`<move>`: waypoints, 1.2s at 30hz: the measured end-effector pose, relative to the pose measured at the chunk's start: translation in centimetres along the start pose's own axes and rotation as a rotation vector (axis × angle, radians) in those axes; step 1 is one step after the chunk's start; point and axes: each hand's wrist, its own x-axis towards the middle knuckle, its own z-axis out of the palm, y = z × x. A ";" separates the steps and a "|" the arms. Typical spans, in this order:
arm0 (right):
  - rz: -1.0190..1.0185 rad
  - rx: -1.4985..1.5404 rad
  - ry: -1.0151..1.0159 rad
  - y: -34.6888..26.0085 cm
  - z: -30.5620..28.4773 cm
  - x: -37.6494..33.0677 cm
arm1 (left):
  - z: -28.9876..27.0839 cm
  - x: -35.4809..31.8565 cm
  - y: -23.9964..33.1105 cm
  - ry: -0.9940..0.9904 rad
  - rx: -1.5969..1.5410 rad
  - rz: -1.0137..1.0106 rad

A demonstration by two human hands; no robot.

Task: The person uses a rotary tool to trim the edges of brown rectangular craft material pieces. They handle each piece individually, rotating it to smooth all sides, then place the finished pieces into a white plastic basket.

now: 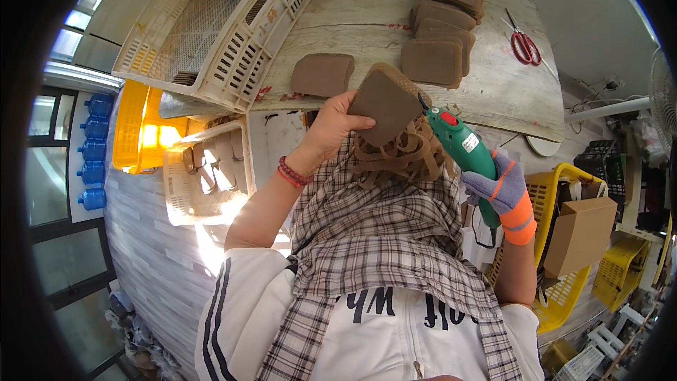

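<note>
Between the thumb and fingers of my bare left hand [330, 125] is a flat brown pad [389, 107] with rounded corners, held up over my lap. A purple and orange glove covers my right hand [502, 187], which is wrapped round a green handheld power tool [462, 142] with a red switch. The tool's thin dark tip meets the pad's right edge, or comes very close to it; I cannot tell which. Below the pad, a tangle of brown strips [398, 155] lies on my checked apron [381, 240].
Stacks of brown pads [431, 62] and one pad pile [322, 75] lie on the worn table [338, 32]. Red-handled scissors [524, 46] rest at its right. A white slatted crate [243, 49] stands at the left. Yellow baskets [539, 197] and a cardboard box [582, 236] are at my right.
</note>
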 end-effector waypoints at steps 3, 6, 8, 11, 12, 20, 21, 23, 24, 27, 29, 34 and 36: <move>0.004 -0.093 -0.031 0.8 -0.3 -0.1 | -1.0 -0.1 1.0 -0.079 0.116 -0.070; -0.055 -0.124 -0.028 1.2 0.3 -0.2 | -0.9 -0.2 1.4 -0.106 0.182 -0.132; -0.113 -0.099 -0.012 1.1 1.0 -0.3 | -0.7 -0.2 1.3 -0.117 0.211 -0.176; -0.085 -0.060 -0.013 0.6 1.8 -0.3 | -0.4 -0.5 1.2 -0.166 0.219 -0.214; -0.056 -0.047 -0.015 0.5 1.8 -0.3 | -0.3 -0.6 1.1 -0.175 0.216 -0.225; -0.037 -0.013 -0.053 1.2 2.0 0.6 | -0.9 -1.1 1.4 -0.224 0.294 -0.263; -0.033 -0.020 -0.058 1.2 2.0 0.6 | -0.9 -1.1 2.0 -0.208 0.396 -0.233; -0.009 -0.006 -0.079 1.0 2.0 0.3 | -1.0 -1.1 2.9 -0.175 0.601 -0.171; 0.002 0.001 -0.091 0.9 2.0 0.2 | -1.5 -1.1 2.8 -0.108 0.573 -0.117; -0.026 -0.042 -0.088 1.2 1.9 0.2 | -2.5 -1.2 2.2 0.057 0.425 0.008; -0.004 -0.064 -0.085 1.7 1.9 0.3 | -2.6 -1.3 2.4 0.121 0.244 0.038; 0.041 -0.037 -0.122 1.8 2.7 0.2 | -2.3 -1.4 1.8 0.137 0.044 0.019; 0.041 -0.017 -0.140 1.5 3.0 0.1 | -2.3 -1.5 1.4 0.111 0.064 0.001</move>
